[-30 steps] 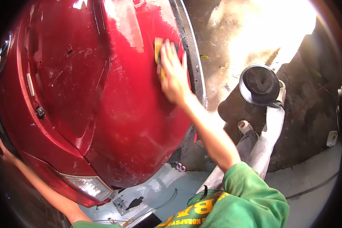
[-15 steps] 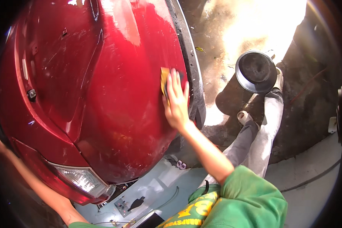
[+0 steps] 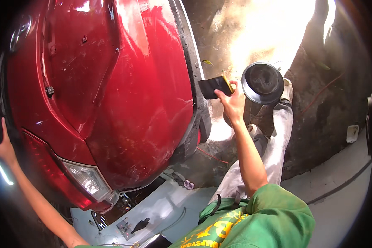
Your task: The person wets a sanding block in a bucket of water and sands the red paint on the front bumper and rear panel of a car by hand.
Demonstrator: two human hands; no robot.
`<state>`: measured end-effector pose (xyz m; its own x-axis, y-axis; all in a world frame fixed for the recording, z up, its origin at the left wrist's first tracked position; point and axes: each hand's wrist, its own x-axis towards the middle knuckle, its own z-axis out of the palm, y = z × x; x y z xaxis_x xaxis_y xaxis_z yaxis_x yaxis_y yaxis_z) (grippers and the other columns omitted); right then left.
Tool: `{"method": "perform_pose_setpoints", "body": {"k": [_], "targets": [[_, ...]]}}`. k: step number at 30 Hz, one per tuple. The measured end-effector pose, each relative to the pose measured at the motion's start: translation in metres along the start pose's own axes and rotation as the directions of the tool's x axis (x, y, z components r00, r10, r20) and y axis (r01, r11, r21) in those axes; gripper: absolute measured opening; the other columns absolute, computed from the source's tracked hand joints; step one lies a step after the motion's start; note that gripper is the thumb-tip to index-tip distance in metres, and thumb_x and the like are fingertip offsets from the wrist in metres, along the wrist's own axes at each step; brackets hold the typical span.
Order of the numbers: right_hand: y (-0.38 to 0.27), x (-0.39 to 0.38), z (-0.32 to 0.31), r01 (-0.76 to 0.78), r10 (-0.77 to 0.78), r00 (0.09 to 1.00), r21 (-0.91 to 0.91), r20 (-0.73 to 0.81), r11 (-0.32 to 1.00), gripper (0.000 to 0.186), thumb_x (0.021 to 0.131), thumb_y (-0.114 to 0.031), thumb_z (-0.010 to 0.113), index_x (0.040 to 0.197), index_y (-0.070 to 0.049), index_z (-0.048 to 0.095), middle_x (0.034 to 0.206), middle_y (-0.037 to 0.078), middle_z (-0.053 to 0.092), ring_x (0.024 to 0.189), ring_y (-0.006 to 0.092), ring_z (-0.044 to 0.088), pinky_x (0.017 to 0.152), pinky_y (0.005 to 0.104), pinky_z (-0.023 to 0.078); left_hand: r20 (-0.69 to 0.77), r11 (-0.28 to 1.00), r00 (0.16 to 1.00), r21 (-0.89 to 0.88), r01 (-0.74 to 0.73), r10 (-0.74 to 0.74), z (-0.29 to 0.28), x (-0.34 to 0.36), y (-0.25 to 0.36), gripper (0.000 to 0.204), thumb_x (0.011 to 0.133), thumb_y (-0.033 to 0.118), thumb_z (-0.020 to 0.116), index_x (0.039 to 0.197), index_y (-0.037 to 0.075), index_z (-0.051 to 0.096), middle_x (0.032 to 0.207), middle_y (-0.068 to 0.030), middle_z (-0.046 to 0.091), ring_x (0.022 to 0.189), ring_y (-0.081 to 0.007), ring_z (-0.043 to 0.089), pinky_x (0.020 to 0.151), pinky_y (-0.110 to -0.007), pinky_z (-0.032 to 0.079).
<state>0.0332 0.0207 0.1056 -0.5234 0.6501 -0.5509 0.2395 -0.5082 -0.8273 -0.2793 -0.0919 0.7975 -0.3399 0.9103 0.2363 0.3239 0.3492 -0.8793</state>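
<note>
On the car [image 3: 153,111], whose rounded red paint is glossy but marred by pale smears, light, even strokes following the curve would seem best made, with less pressure put on creases and edges. Beyond its right edge a round, dark bucket [image 3: 263,80] is seen; at its left edge the left hand [image 3: 5,149] is loosely curled, and whether anything is gripped cannot be told, while in the half-closed right hand [image 3: 234,105], by the right edge, a thin black sheet [image 3: 213,87] with a yellow strip [image 3: 228,84] is pinched
</note>
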Motion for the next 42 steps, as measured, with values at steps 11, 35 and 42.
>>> {"method": "perform_pose_setpoints", "body": {"k": [11,35,42], "targets": [[-0.057,0.034,-0.064,0.038,-0.092,0.958,0.198,0.272,0.98,0.021,0.091,-0.015,0.073,0.108,-0.002,0.073,0.089,0.004,0.075,0.078,0.0077,0.065,0.072,0.0263,0.052,0.595,0.515,0.778,-0.74,0.433,0.2,-0.076,-0.072,0.417,0.028,0.077,0.015,0.085,0.099,0.004,0.071,0.1,-0.0103,0.069,0.1,-0.0261,0.068,0.089,-0.038,0.053],[-0.108,0.103,-0.112,0.25,-0.202,0.751,0.013,0.628,0.968,0.036,0.079,0.001,0.075,0.113,-0.008,0.071,0.092,0.008,0.069,0.085,0.0174,0.068,0.079,0.0309,0.051,0.842,-0.291,0.466,-0.39,0.874,0.271,0.007,-0.13,0.623,0.028,0.086,0.015,0.079,0.113,0.007,0.073,0.103,-0.0062,0.07,0.094,-0.0161,0.068,0.084,-0.029,0.053],[-0.077,0.124,-0.112,-0.506,0.138,0.5,0.159,0.855,0.848,0.045,0.081,-0.001,0.069,0.126,-0.001,0.064,0.114,0.007,0.068,0.108,0.0137,0.063,0.096,0.0279,0.047,0.81,-0.396,0.478,-0.337,0.854,0.339,-0.018,-0.096,0.577,0.045,0.086,0.005,0.077,0.13,0.006,0.065,0.117,-0.0047,0.07,0.099,-0.011,0.066,0.09,-0.027,0.051]]}}
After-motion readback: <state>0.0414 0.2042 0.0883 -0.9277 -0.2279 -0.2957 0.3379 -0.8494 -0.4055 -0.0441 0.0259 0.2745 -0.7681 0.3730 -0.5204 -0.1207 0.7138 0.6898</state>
